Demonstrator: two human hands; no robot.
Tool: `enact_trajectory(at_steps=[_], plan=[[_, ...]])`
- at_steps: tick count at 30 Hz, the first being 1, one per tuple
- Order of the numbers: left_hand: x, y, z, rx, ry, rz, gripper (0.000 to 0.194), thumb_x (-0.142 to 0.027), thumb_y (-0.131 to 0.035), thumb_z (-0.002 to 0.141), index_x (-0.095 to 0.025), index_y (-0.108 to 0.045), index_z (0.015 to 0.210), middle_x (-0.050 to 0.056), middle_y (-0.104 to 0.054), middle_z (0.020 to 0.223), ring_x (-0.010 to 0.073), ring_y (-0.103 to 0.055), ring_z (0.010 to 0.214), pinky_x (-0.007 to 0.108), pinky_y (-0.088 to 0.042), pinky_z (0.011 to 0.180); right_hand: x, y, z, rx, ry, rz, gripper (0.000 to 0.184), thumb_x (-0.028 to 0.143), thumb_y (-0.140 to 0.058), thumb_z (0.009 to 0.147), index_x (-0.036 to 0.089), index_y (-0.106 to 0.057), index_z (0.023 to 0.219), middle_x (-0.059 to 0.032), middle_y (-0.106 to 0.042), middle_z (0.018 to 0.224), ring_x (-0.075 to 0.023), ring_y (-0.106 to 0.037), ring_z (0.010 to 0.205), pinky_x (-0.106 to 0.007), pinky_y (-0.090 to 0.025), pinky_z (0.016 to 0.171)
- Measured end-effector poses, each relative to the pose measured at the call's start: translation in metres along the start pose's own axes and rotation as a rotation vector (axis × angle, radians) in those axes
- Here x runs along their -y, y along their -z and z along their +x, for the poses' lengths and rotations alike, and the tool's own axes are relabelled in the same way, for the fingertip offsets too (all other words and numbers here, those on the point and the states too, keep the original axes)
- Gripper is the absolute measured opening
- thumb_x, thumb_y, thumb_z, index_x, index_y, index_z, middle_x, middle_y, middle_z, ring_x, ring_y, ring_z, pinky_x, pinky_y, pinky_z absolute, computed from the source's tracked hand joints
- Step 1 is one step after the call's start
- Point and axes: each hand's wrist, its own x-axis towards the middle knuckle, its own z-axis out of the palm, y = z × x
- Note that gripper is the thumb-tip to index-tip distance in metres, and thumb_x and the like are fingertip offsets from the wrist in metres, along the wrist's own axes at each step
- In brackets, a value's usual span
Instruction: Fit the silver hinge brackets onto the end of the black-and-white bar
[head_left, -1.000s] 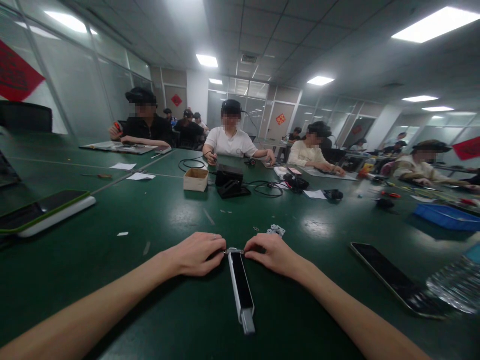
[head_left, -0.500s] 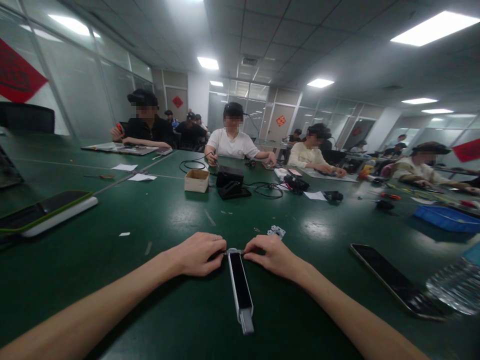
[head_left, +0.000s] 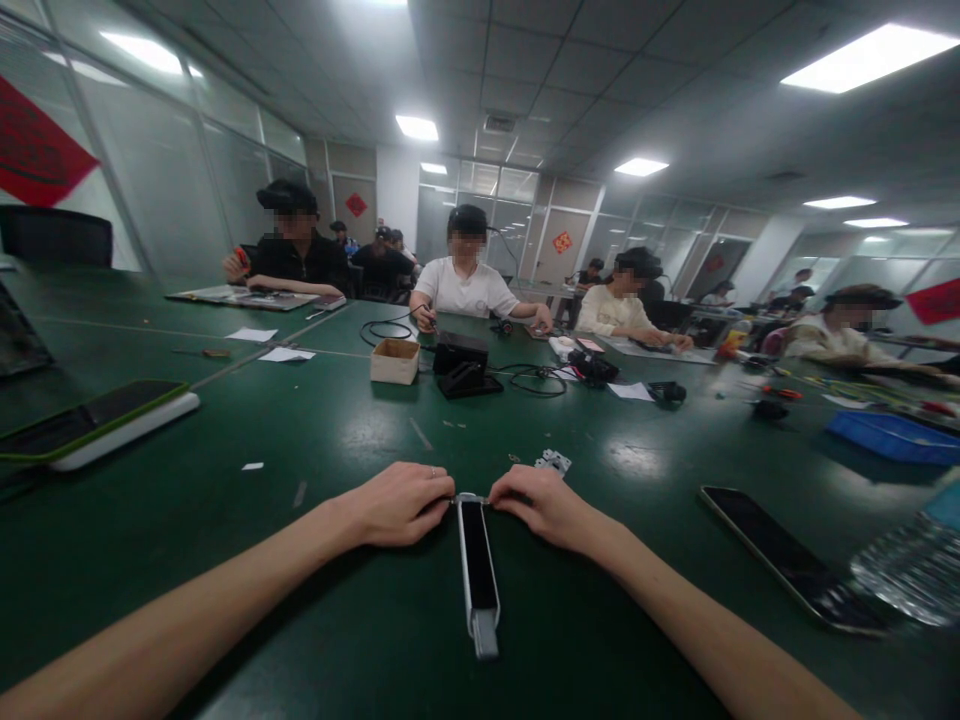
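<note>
A slim white pen-like device (head_left: 478,560) with a long black face lies on the green table, its grey tip toward me. At its far end a small thin clear or metallic piece (head_left: 471,497) runs crosswise between my fingertips. My left hand (head_left: 405,503) pinches the left end of that piece between thumb and fingers. From the other side my right hand (head_left: 536,503) pinches the right end. The fingers hide both ends, so its kind is unclear. Just beyond my right hand lies a small cluster of whitish pieces (head_left: 553,462).
A dark phone (head_left: 787,555) and a clear plastic bottle (head_left: 907,570) lie at right, below a blue tray (head_left: 892,436). A green-edged device (head_left: 97,420) is at left. Farther off are a small box (head_left: 394,361), a black stand (head_left: 461,365) and seated co-workers.
The grey near end of the pen-like device has swung slightly left, so the device lies straighter toward me. Both hands keep their pinch in nearly the same place.
</note>
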Motion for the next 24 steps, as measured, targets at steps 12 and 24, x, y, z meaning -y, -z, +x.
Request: enact_trajectory(at_steps=[12,24], plan=[[0.012,-0.004,0.000,0.012,0.039,0.006,0.022,-0.018,-0.035,0.096,-0.017,-0.057,0.094,0.004,-0.059,0.087,0.0157,-0.056,0.072,0.025,-0.041,0.065,0.006,-0.005,-0.002,0.003,0.169,0.028,0.011,0.012,-0.055,0.087,0.017,-0.064,0.090,-0.0041,-0.066,0.089,-0.0149,-0.058,0.085,-0.027,-0.047,0.078],[0.016,-0.002,0.001,0.021,0.039,0.024,0.023,-0.012,-0.037,0.094,-0.018,-0.060,0.093,0.003,-0.060,0.088,0.0140,-0.057,0.073,0.023,-0.041,0.065,0.011,-0.008,0.002,-0.067,0.426,-0.418,0.018,0.006,-0.046,0.091,0.014,-0.061,0.088,-0.0055,-0.066,0.080,-0.0153,-0.055,0.074,-0.028,-0.041,0.066]])
